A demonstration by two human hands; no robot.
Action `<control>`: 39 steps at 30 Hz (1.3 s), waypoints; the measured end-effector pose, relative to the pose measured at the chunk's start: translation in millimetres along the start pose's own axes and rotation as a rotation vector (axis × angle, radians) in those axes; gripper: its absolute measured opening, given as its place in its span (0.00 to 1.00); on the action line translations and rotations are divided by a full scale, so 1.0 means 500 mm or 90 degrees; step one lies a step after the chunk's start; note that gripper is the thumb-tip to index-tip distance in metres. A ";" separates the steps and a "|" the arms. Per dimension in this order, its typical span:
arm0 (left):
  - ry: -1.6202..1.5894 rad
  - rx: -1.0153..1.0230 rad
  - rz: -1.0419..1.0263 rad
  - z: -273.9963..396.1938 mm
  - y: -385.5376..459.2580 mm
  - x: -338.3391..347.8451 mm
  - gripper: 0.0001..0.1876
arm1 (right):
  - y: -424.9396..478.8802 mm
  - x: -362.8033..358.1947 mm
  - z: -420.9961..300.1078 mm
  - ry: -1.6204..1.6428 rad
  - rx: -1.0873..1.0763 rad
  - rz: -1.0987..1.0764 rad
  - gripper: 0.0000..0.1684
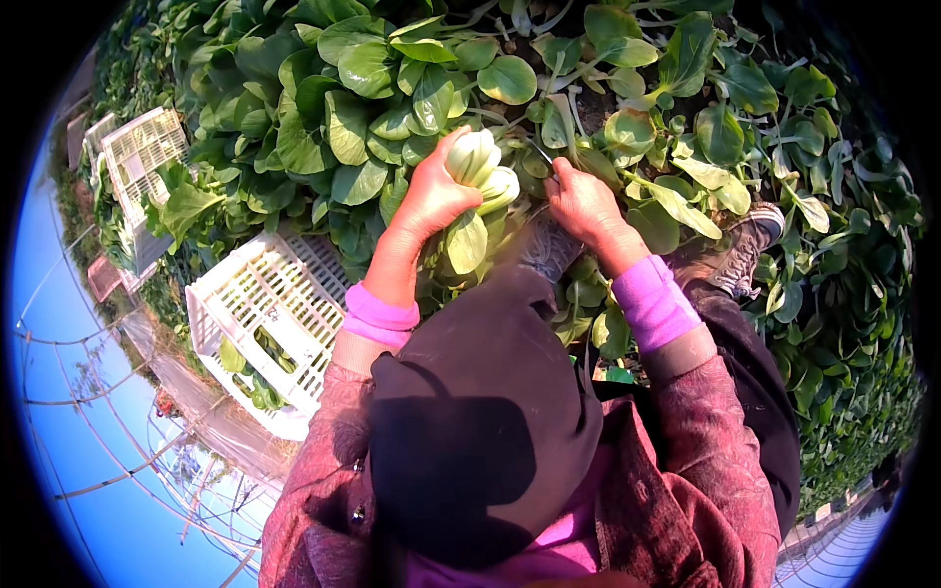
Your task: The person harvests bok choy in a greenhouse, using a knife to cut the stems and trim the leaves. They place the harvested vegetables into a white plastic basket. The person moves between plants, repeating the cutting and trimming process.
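My left hand grips two heads of bok choy by their pale, thick stalks. Their bases point up and away from me, and the leaves hang below my thumb. To the right, my right hand is closed around a small knife, whose thin blade shows beyond my fingers. The knife's handle is hidden in my fist. The blade's tip sits among cut leaves and stems just above the soil, apart from the bok choy in my left hand.
Dense standing bok choy grows ahead and left. Loose, yellowing leaves litter the ground at right, near my shoe. A white slatted plastic crate with greens inside stands at left, and another crate lies farther off.
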State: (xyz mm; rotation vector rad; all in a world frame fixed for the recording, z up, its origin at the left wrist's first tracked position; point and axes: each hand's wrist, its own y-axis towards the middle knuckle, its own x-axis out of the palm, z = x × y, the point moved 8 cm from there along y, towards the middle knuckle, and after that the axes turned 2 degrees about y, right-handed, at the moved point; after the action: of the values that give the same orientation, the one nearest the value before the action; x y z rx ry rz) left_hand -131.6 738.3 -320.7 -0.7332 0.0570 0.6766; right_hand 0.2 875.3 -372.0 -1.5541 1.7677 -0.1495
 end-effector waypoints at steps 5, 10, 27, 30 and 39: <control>0.002 0.014 -0.133 0.006 -0.006 0.018 0.39 | -0.012 0.001 0.003 -0.034 0.069 -0.059 0.14; 0.250 0.042 -0.241 0.017 -0.017 0.037 0.39 | 0.007 -0.003 -0.007 -0.038 0.037 -0.046 0.16; 0.281 0.004 -0.035 0.031 -0.018 -0.013 0.33 | 0.061 0.018 -0.044 -0.131 -0.006 -0.087 0.15; 0.211 0.020 -0.027 0.027 -0.018 -0.036 0.29 | 0.032 0.026 -0.020 -0.185 0.013 -0.116 0.13; -0.028 -0.081 -0.079 -0.002 -0.024 -0.065 0.26 | 0.005 0.002 -0.025 0.112 0.030 -0.004 0.18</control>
State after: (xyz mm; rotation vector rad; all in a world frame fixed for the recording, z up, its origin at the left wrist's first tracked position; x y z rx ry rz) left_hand -150.0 713.4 -305.5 -0.8374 -0.0721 0.5806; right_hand -9.6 870.1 -365.0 -1.5537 1.8802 -0.3374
